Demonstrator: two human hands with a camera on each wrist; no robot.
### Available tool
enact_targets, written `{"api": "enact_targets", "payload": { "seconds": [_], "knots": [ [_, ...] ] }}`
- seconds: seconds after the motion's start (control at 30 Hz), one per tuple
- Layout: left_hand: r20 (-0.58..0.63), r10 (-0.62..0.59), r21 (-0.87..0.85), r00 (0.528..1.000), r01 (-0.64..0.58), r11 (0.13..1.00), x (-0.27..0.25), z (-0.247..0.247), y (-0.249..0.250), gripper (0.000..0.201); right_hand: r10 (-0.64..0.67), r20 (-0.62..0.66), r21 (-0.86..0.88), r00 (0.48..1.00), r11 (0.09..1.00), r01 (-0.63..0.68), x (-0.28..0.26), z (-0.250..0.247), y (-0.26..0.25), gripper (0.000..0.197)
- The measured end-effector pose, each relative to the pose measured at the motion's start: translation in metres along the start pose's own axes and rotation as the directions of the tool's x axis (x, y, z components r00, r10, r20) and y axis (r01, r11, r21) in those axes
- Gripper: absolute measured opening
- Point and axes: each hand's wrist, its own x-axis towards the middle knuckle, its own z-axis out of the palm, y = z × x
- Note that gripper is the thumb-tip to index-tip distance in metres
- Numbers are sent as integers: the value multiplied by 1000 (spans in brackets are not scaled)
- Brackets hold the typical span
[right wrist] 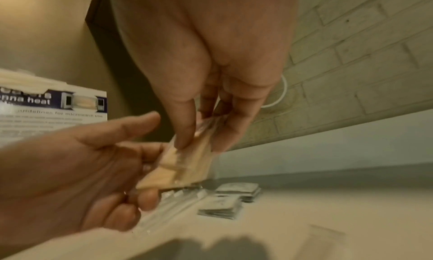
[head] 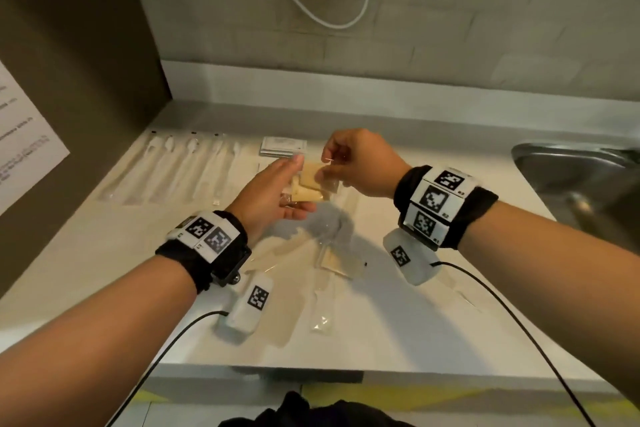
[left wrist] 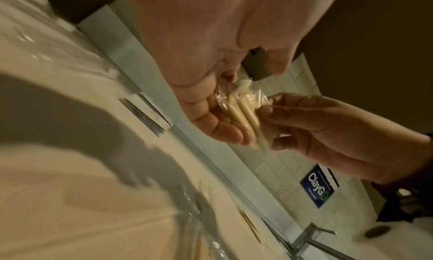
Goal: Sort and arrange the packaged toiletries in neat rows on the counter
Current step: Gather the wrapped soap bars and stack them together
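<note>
Both hands meet above the middle of the counter (head: 398,322) around a small bundle of clear packets (head: 310,184) holding pale yellow, flat pieces. The left hand (head: 273,194) lies palm-up beneath the bundle, its fingers loosely cupped so that the packets rest across them, the thumb lifted clear on the near side. The right hand (head: 360,163) comes from above and pinches the upper edge of one packet between thumb and fingertips; the right wrist view shows the thumb (right wrist: 185,123) pressed flat on the wrapper with the other fingers behind it. The bundle is held off the surface, not touching it. Beyond the left hand, a row of long white wrapped items (head: 183,170) lies side by side near the back left of the counter, each pointing toward the wall. Just right of that row, behind the hands, sit flat square sachets (head: 282,146); in the right wrist view they appear as two short stacks. Below the hands, nearer the counter's front edge, several loose clear packets (head: 332,263) lie scattered at mixed angles, some overlapping. A steel sink (head: 571,173) occupies the right end of the counter. A white cable (head: 332,22) loops down the tiled wall, and a printed notice (head: 24,142) hangs on the panel at left.
</note>
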Motion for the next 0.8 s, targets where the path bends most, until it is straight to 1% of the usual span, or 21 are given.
{"api": "enact_targets", "payload": {
  "seconds": [0.07,0.1,0.17,0.23,0.3,0.33,0.37,0.43,0.5,0.53,0.57,0.63,0.67,0.73,0.8],
  "knots": [
    [2,-1,31,1000,1,1000,4,16,-3,21,12,-31,-68,999,998,-14,-12,-6,13,24],
    [2,-12,45,1000,12,999,5,24,-5,19,18,-33,-91,999,996,-21,-17,-9,20,24],
    [7,-39,56,999,39,998,8,36,-8,19,16,-38,-120,999,993,-21,-29,-13,32,24],
    [-5,-54,46,999,54,997,9,45,-11,22,35,-103,-96,994,994,-45,-41,-12,42,28],
    [-57,-50,26,997,52,998,11,50,-12,28,96,-162,-31,982,994,-103,-54,-6,48,33],
    [-84,-39,22,996,41,999,13,51,-11,33,127,-157,-13,979,991,-131,-59,-2,51,34],
    [-105,-25,29,994,28,999,14,52,-10,38,150,-122,-19,981,988,-153,-64,3,53,33],
    [-136,12,52,991,-5,999,16,51,-6,47,166,21,-80,986,983,-164,-70,13,57,32],
    [-147,37,68,988,-28,997,17,50,-2,53,145,199,-132,969,984,-120,-76,24,58,37],
    [-150,46,73,988,-36,997,18,50,0,55,127,269,-167,955,982,-84,-79,30,58,43],
    [-151,52,76,987,-41,996,18,50,2,56,111,311,-221,944,974,-42,-81,38,58,48],
    [-145,60,84,988,-48,995,18,53,3,57,76,325,-323,943,946,35,-82,51,59,52],
    [-138,62,89,988,-50,995,18,54,2,57,68,314,-339,947,940,45,-81,54,59,53],
    [-134,69,97,989,-56,994,18,57,1,56,84,304,-310,949,951,16,-78,52,62,55],
    [-146,70,97,987,-57,994,19,59,0,56,121,328,-275,937,961,-28,-73,41,67,55]
  ]
}}
